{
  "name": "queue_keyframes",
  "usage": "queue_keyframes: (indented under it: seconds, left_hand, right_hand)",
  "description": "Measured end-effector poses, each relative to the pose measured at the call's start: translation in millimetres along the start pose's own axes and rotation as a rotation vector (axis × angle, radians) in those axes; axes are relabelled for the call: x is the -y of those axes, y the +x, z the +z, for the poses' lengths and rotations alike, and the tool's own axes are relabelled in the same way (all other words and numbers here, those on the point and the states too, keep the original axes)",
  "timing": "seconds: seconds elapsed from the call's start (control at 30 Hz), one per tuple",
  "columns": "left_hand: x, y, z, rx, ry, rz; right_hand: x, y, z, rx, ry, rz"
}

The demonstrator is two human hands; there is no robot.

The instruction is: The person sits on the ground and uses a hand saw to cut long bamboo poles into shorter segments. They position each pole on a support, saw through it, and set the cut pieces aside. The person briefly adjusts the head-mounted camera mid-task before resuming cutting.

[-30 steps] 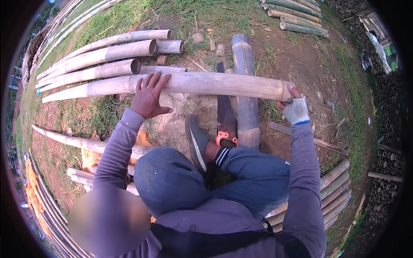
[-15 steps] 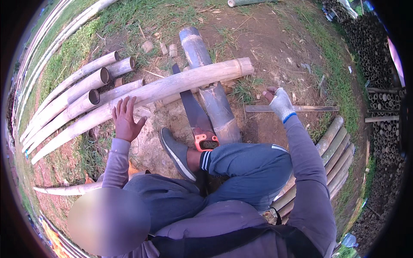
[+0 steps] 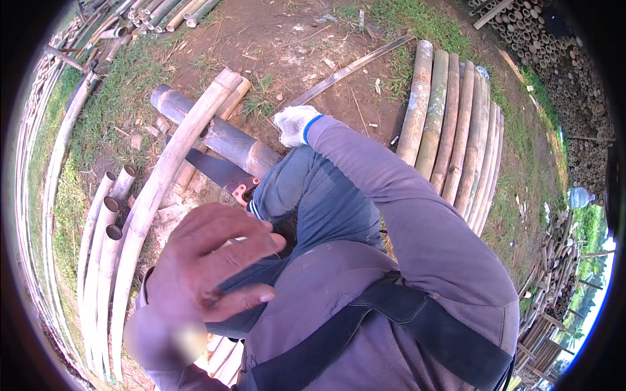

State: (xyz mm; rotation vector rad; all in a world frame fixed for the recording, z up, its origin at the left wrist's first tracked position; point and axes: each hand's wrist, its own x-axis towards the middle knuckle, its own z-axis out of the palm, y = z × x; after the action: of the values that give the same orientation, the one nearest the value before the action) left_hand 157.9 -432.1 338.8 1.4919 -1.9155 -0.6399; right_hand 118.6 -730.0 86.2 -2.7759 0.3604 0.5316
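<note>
My left hand (image 3: 218, 260) is raised close in front of my body, bare and slightly blurred, its fingers loosely bent and thumb apart, with nothing in it. Farther off, my right hand (image 3: 297, 124) wears a white glove with a blue cuff. Its fingers look curled in; what they hold, if anything, is hidden. The hand is beside the near end of a flat wooden strip (image 3: 358, 65). A long pale bamboo pole (image 3: 166, 166) lies across a thick dark bamboo piece (image 3: 251, 153). Against my knee rests a handsaw (image 3: 218, 171) with a dark blade and orange handle.
Cut bamboo poles (image 3: 104, 234) lie at the left, and a row of poles (image 3: 450, 130) at the right. Stacked bamboo (image 3: 548, 78) stands at the far right, near a clear plastic jug (image 3: 579, 197). More bamboo lengths (image 3: 173, 16) lie at the far left. Grass patches and dirt surround the work.
My view has swung to the right. The left hand has come off the long pole and up close to my body. The right hand's fingers, partly extended before, now look curled in.
</note>
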Motion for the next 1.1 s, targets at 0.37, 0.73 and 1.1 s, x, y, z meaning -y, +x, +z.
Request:
queue_keyframes:
  seconds: [0.37, 0.73, 1.1]
  left_hand:
    - [-128.0, 110.5, 102.0, -0.141, -0.657, 0.557]
    - [-132.2, 121.9, 123.1, -0.074, -0.724, 0.558]
    - [-124.0, 122.8, 122.1, -0.067, -0.741, 0.526]
  right_hand:
    - [17.6, 10.8, 3.6, 0.053, -0.12, -0.072]
    - [27.7, 7.2, -2.3, 0.147, -0.16, -0.085]
    - [30.2, -3.5, -13.3, 0.174, -0.162, -0.101]
